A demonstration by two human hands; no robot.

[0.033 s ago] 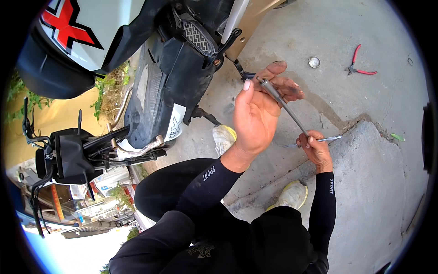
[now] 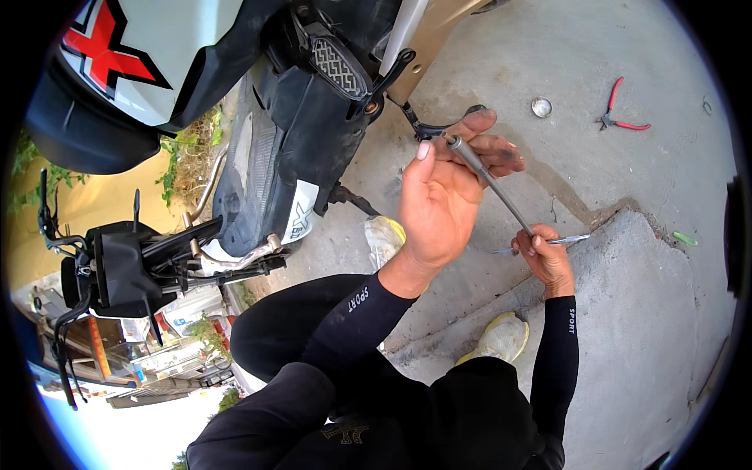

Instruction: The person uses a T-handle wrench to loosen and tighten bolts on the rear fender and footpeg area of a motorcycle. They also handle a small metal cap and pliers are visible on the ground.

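Observation:
My left hand (image 2: 442,200) is turned palm up with its fingers loosely extended, and the socket end of a long steel T-handle wrench (image 2: 497,183) lies over those fingers. My right hand (image 2: 548,266) grips the wrench at its crossbar, lower and to the right. A motorbike (image 2: 294,141) with black, white and red bodywork is at my upper left, with black pedal-like levers (image 2: 431,125) just behind my left hand. On the concrete floor (image 2: 611,180) at the upper right lie red-handled pliers (image 2: 623,121) and a small round metal cup or cap (image 2: 541,107).
A raised, rough concrete step (image 2: 627,298) runs along my right, with a small green object (image 2: 684,236) beside it. My shoes (image 2: 501,338) are below. A tan board (image 2: 423,47) stands by the bike. Handlebars (image 2: 110,266), a yellow wall and plants are at the left.

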